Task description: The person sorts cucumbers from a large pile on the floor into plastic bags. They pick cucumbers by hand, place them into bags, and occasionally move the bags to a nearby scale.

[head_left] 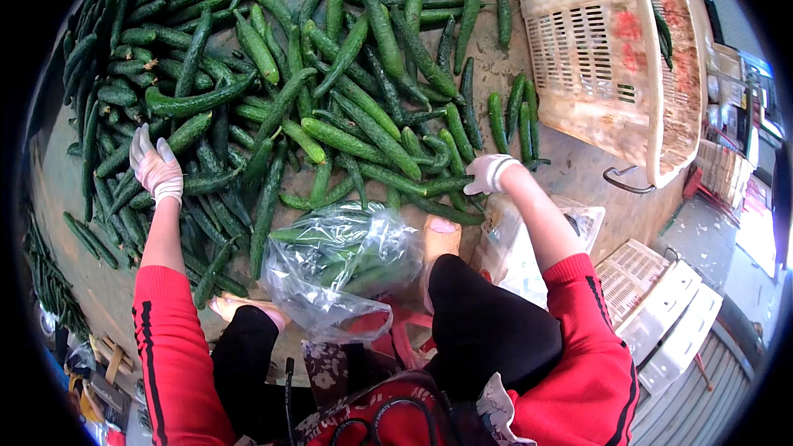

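Note:
A large heap of green cucumbers (363,116) spreads over the surface in front of me. My left hand (155,167), in a pale glove, is open over the left part of the heap, fingers stretched forward beside a cucumber (190,132). On the right side of the heap, my right hand (490,173), gloved too, is closed at the tip of a long cucumber (442,186); the fingers partly hide that tip. Between my legs stands a clear plastic bag (339,260) with several cucumbers inside, its mouth bunched toward me.
A large, dirty white plastic crate (591,41) with a metal handle lies tipped at the upper right. White crates (652,301) sit at the lower right. Beside my right leg is a white translucent bag or container (516,244). More cucumbers (49,272) lie at the far left.

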